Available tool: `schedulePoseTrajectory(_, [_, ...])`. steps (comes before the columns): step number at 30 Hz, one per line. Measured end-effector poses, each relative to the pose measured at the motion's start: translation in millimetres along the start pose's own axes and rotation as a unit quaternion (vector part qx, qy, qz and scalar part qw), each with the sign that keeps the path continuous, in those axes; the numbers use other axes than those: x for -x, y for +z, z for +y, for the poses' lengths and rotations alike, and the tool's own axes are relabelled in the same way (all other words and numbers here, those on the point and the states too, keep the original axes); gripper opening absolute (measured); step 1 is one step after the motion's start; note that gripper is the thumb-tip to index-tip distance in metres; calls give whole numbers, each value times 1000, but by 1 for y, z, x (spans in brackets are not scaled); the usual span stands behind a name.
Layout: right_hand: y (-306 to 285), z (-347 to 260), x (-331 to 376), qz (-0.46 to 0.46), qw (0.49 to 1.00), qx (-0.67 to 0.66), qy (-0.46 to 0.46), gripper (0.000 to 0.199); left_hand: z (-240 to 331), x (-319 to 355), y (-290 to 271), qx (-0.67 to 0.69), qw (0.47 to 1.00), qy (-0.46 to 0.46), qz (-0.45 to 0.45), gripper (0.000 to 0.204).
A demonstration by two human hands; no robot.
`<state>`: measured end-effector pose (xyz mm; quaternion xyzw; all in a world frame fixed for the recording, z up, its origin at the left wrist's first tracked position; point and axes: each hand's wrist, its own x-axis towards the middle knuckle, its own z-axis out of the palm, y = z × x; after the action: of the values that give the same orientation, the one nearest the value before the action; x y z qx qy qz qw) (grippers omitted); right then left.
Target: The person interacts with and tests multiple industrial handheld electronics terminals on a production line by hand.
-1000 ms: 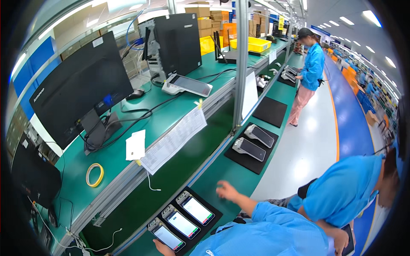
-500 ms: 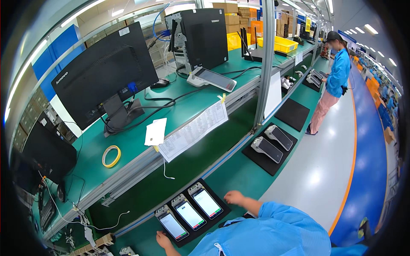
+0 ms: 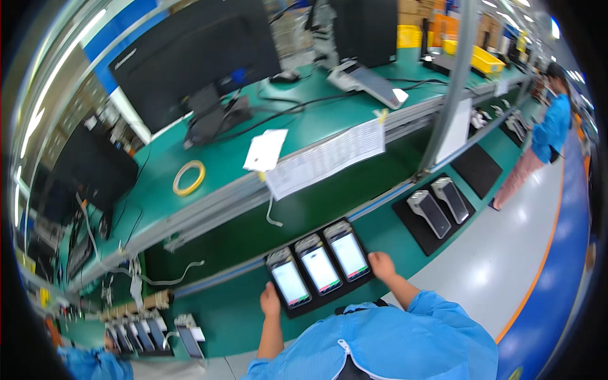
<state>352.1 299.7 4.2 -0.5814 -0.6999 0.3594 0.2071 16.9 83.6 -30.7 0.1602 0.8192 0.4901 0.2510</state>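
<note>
Three handheld payment terminals with lit screens lie side by side on a black mat on the green bench. My left hand rests at the mat's near left edge, beside the leftmost terminal. My right hand touches the mat's right edge, next to the rightmost terminal. Neither hand grips a device; how the fingers are set is hard to see. My blue sleeves fill the bottom of the view.
Two more terminals lie on a second black mat to the right. A raised green shelf carries monitors, a tape roll and hanging paper sheets. A person in blue stands far right. Several devices sit at lower left.
The view has swung closer and lower toward the three terminals. Both hands have stayed at the mat's edges, the right hand nearer the rightmost terminal.
</note>
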Motion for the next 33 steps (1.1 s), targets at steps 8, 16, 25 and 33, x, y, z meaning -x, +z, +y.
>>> schedulePoseTrajectory(8, [-18,12,-15,48,995,-69,-52,29,32,50,44,12,993,113,12,44])
schedulePoseTrajectory(16, [7,5,-3,-56,959,-259,-97,49,24,58,48,214,972,73,-63,47])
schedulePoseTrajectory(25, [2,3,11,8,986,-99,-137,55,9,57,55,208,972,48,-96,52])
schedulePoseTrajectory(33, [5,-54,45,-66,885,157,-433,39,6,58,50,222,963,113,-103,52])
